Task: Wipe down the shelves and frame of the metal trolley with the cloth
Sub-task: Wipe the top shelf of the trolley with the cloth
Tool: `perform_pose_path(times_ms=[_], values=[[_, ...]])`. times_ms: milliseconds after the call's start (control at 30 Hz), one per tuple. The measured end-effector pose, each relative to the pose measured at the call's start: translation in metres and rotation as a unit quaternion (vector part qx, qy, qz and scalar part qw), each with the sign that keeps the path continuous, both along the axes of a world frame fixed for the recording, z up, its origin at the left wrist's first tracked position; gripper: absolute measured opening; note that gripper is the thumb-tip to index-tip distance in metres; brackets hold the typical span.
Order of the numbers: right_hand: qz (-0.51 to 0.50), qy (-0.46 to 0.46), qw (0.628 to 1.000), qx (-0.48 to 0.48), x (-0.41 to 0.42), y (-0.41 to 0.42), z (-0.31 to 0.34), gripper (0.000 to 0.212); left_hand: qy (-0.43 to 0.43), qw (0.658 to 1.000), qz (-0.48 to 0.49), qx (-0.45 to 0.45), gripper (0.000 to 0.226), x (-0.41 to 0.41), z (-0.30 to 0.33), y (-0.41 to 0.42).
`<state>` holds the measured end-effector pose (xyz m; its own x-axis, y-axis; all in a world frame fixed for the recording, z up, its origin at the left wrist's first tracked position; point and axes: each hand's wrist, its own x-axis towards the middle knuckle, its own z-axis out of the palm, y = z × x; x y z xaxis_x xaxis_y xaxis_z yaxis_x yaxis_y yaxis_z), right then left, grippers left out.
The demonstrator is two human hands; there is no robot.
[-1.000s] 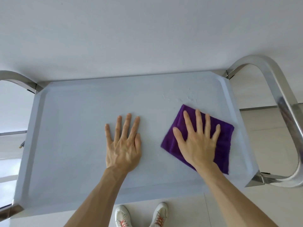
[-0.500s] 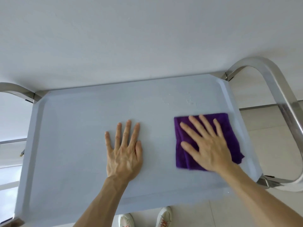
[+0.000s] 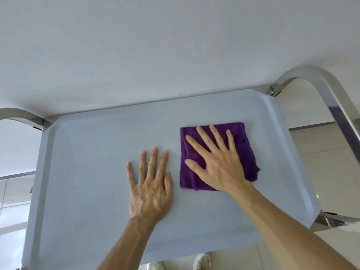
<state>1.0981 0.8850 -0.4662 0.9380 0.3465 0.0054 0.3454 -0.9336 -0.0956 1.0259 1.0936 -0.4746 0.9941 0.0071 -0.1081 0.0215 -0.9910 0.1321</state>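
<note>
- Cloth [image 3: 247, 137] lies folded into a rough square on the top shelf [image 3: 87, 172] of the trolley, under the right hand [image 3: 216, 162]; folded thick, it likely gives the palm a firm pad to push.
- Right hand is flat on the cloth, fingers straight and spread, nothing curled round the fabric. Spread fingers pin more of the cloth, so it should slide as one piece and not bunch.
- Cloth edges show past the fingertips and on the little-finger side; a ragged corner sticks out beside the wrist on that same side.
- Left hand [image 3: 150, 186] rests palm-down on the bare shelf, just beside the right thumb, with a narrow strip of shelf between it and the cloth. Its fingers are straight and close together, holding nothing. It probably steadies the trolley, and the person leaning over it, against the wiping push.
- Frame [image 3: 331, 98], a bright metal loop, rises beyond the little-finger side of the right hand, well apart from it; another loop [image 3: 17, 114] stands far out past the left hand.
- Shelf has a raised rim, so the corners will likely need fingertip pressure.
- By my judgement the work is on the top shelf's right half; the frame and any lower shelves, which are hidden, remain.
- Shoes [image 3: 200, 260] show on the floor below the near rim, between the forearms.
</note>
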Motion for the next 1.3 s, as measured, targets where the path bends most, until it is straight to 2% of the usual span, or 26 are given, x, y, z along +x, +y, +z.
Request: perform_pose_path(times_ms=[100,233,467,567,700,767,900,1033,1133,1300], values=[[-0.008,0.003,1.0,-0.008,0.004,-0.037,0.0,0.064,-0.001,1.0,-0.002,0.0,0.058,0.0,-0.001,0.001],[-0.113,0.038,0.993,-0.016,0.054,-0.061,0.006,0.066,-0.001,1.0,-0.006,0.0,0.058,0.0,-0.002,0.002],[-0.248,0.046,0.968,0.014,0.099,0.023,0.003,0.078,0.0,1.0,-0.006,0.001,0.059,0.001,-0.002,0.002],[-0.206,0.026,0.978,0.02,0.093,0.063,0.004,0.079,0.003,1.0,-0.007,0.004,0.059,0.0,-0.001,0.001],[-0.086,-0.004,0.996,0.027,0.079,0.106,0.001,0.073,0.008,1.0,-0.008,0.011,0.058,-0.001,-0.001,0.002],[-0.034,-0.001,0.999,0.025,0.079,0.115,0.001,0.069,0.01,1.0,-0.007,0.012,0.058,0.0,-0.001,0.001],[0.001,-0.002,1.0,0.03,0.085,0.101,0.002,0.065,0.007,1.0,-0.008,0.014,0.058,0.001,0.0,0.001],[-0.03,-0.018,0.999,0.015,0.095,0.05,0.004,0.063,0.001,1.0,-0.003,0.01,0.058,0.0,0.0,0.002],[-0.075,0.006,0.997,0.003,0.099,-0.006,0.005,0.065,-0.003,1.0,-0.003,0.012,0.058,0.0,0.0,0.0],[-0.112,0.028,0.993,-0.017,0.049,-0.05,0.009,0.067,-0.01,1.0,0.002,0.009,0.058,-0.001,0.0,0.001]])
